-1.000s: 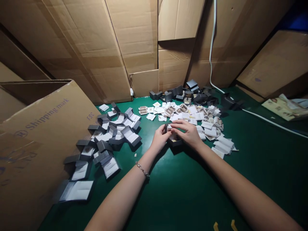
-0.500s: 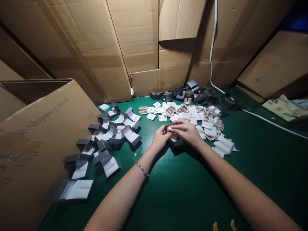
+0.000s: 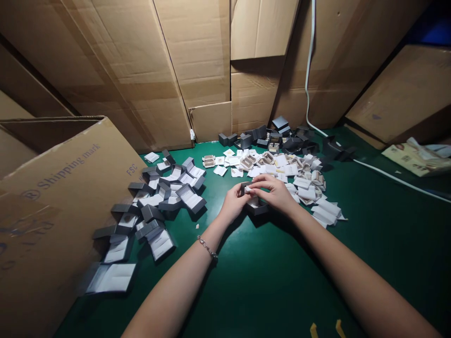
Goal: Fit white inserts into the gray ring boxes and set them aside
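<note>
A small open grey box (image 3: 256, 207) rests on the green table (image 3: 268, 272) between my hands. My left hand (image 3: 234, 203) curls around the box's left side and raised lid. My right hand (image 3: 275, 191) is closed, its fingertips pinching a small white insert at the lid. Just behind my hands lies a heap of white and beige inserts (image 3: 299, 180). The box's inside is mostly hidden by my fingers.
A spread of open grey boxes (image 3: 160, 206) with white linings lies to the left. A large cardboard carton (image 3: 52, 202) stands at the far left. Closed dark boxes (image 3: 278, 136) sit at the back by the cardboard walls. A white cable (image 3: 387, 176) crosses the right side.
My right fingers have drawn in from a flatter reach to a pinch at the lid's white insert. The box and left hand have stayed in place.
</note>
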The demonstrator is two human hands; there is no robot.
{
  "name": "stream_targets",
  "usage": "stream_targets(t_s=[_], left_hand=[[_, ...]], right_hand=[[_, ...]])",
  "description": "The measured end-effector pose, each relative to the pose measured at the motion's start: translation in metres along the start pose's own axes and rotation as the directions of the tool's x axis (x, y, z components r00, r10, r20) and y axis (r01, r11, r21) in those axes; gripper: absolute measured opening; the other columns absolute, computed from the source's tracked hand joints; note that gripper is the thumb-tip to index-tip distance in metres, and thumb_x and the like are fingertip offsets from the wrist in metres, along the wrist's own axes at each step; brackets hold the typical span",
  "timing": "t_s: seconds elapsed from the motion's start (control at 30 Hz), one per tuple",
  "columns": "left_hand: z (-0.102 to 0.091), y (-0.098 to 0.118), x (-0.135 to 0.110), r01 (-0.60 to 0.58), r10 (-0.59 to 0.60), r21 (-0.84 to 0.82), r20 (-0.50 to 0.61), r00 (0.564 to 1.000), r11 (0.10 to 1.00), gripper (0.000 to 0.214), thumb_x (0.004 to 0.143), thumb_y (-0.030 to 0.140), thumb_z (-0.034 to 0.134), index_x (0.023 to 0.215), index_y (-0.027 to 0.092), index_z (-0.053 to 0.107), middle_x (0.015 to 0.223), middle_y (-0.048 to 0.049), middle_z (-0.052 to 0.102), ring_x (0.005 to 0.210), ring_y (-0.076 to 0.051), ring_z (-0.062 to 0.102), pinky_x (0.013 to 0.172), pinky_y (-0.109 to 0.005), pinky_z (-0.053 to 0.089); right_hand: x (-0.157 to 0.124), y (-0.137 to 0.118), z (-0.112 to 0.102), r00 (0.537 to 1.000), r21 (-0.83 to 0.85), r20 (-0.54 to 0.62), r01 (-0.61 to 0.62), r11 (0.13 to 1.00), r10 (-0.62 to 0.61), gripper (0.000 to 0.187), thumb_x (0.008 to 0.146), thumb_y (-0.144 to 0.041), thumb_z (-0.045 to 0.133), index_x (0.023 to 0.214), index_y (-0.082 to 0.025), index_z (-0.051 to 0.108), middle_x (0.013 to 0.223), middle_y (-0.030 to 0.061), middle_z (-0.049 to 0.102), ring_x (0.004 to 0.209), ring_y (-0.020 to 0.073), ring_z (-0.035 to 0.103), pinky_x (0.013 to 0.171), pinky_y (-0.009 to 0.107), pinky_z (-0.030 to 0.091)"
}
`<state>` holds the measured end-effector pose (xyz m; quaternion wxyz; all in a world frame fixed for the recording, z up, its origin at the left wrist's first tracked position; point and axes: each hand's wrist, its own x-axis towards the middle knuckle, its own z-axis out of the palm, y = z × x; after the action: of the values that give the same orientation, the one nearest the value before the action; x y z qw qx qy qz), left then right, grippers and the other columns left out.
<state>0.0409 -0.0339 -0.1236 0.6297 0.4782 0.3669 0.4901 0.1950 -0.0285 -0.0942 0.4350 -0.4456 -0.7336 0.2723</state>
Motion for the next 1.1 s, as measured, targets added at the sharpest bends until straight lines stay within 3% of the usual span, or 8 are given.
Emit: stream_targets(t_s=[0.93,1.1], left_hand=[[-0.001,-0.002,-0.002,-0.031,0.028,0.134,0.018,0.999,0.991,0.036,0.069,0.019,0.067,0.105,0.013,0.062,0.098,-0.0086,0.068,0.090,-0.019,0.062,0.082,-0.030,0.047],[0.000,0.002,-0.003,-0.035,0.043,0.185,-0.042,0.998,0.982,0.037,0.069,0.020,0.068,0.105,0.013,0.061,0.094,-0.0067,0.067,0.086,-0.017,0.061,0.078,-0.027,0.048]], right_hand=[[0.002,-0.004,-0.006,0.991,-0.060,0.114,0.073,0.995,-0.066,0.013,0.080,-0.032,0.064,0.077,-0.024,0.073,0.088,0.0058,0.064,0.084,0.0216,0.061,0.080,0.038,0.049],[0.001,0.006,0.001,0.992,-0.079,0.020,0.129,0.988,-0.128,0.019,0.085,-0.034,0.058,0.082,-0.024,0.074,0.088,0.0071,0.063,0.083,0.0218,0.060,0.078,0.038,0.050]])
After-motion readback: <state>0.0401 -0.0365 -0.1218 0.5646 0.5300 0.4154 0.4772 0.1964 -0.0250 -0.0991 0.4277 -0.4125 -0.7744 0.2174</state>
